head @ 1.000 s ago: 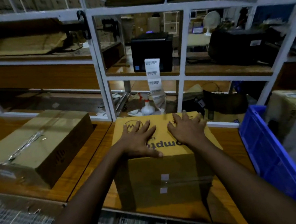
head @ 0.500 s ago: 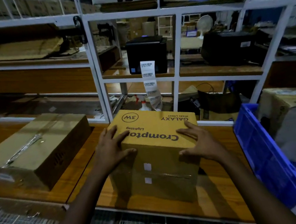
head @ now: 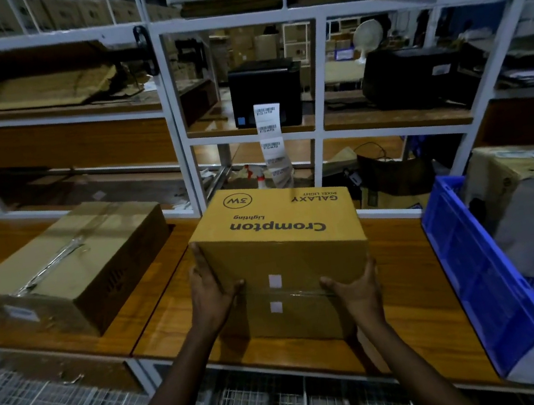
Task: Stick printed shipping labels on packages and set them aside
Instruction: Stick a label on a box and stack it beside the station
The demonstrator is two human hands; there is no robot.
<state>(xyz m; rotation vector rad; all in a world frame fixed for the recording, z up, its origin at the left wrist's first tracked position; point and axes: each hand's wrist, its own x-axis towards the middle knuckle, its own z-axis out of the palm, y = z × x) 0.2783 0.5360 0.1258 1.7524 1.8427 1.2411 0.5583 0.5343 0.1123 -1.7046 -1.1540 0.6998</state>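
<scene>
The Crompton box (head: 280, 255) sits on the wooden table (head: 408, 302) near its front edge, printed top up, its taped front face carrying only two small white stickers and no shipping label that I can see. The left hand (head: 211, 288) presses flat against its left side and the right hand (head: 358, 287) cups the lower right front, both spread wide around it. The label strip (head: 270, 139) hangs from the black printer (head: 266, 93) on the shelf behind, untorn. Labelling looks not yet begun; a plain taped carton (head: 67, 267) lies to the left, a blue crate (head: 477, 275) to the right.
</scene>
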